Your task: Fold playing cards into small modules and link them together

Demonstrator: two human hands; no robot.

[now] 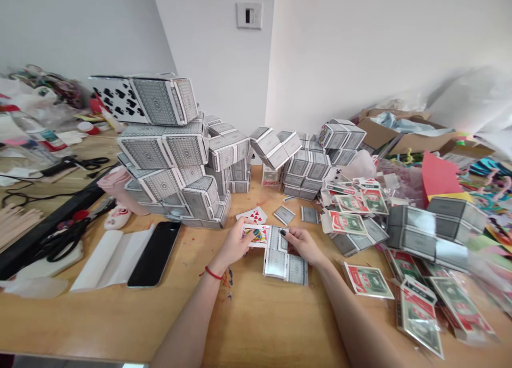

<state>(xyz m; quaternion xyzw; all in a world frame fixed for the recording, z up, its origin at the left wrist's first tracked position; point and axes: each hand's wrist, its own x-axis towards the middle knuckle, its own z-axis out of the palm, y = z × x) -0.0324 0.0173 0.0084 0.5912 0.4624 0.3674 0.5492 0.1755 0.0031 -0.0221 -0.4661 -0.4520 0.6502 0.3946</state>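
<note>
My left hand [238,241] pinches a face-card playing card [258,234] by its left side, picture side up. The card's right edge meets a piece made of grey-backed playing cards [276,262], which lies low over the table in front of me. My right hand [303,244] is closed on the upper right of that piece, thumb on top, dark nail showing. Just beyond my left hand lie red-heart cards [253,215]. Two loose grey-backed cards, one at the left [284,215] and one at the right [309,214], rest behind the piece.
A tall stack of card blocks [164,144] stands at the left, with more card blocks [306,168] at the back. Red-and-green card boxes [368,280] spread over the right. A black phone [154,254], white paper roll [110,258] and black-handled scissors [66,240] lie left.
</note>
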